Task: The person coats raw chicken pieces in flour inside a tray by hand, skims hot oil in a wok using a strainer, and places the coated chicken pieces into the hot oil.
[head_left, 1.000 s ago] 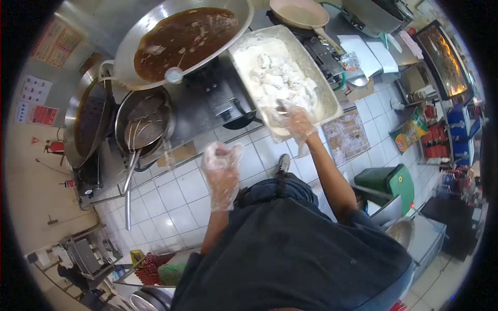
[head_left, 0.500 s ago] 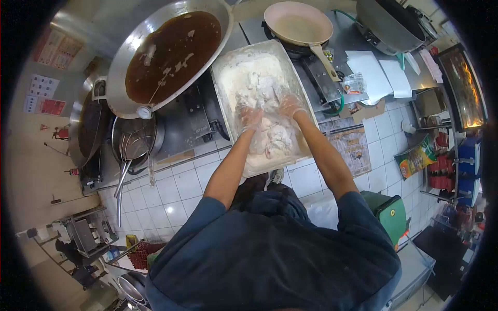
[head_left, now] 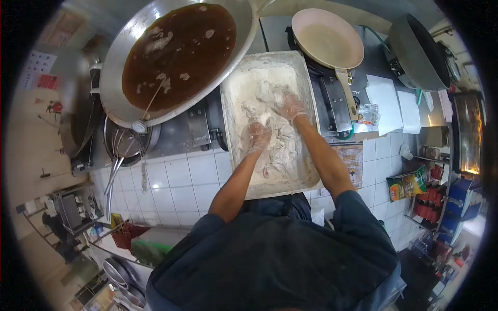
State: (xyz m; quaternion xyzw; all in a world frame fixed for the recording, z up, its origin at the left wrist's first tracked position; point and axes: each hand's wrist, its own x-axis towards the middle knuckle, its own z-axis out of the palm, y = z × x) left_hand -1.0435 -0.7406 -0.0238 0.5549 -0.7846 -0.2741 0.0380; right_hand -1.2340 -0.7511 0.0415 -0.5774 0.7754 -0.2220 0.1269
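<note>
A rectangular metal tray (head_left: 315,155) holds white flour (head_left: 244,83) and several raw meat pieces coated in it, one floured piece (head_left: 280,150) near the middle. Both hands wear clear plastic gloves dusted white. My left hand (head_left: 259,137) presses down at the tray's left middle, its fingertips sunk among flour and pieces, so their grip is hidden. Farther up on the right, my right hand (head_left: 293,107) has its fingers curled against a floured meat piece (head_left: 274,93); flour hides part of them.
At upper left stands a large wok (head_left: 111,88) of dark oil with floating bits and a thermometer (head_left: 139,126). A strainer pot (head_left: 127,147) with utensils sits below it. A pale frying pan (head_left: 329,39) and white papers (head_left: 384,106) are to the right.
The view has shifted, with the tray lower in frame. My hands have moved apart: the left is now nearer me, the right farther up the tray. The coated pieces have shifted.
</note>
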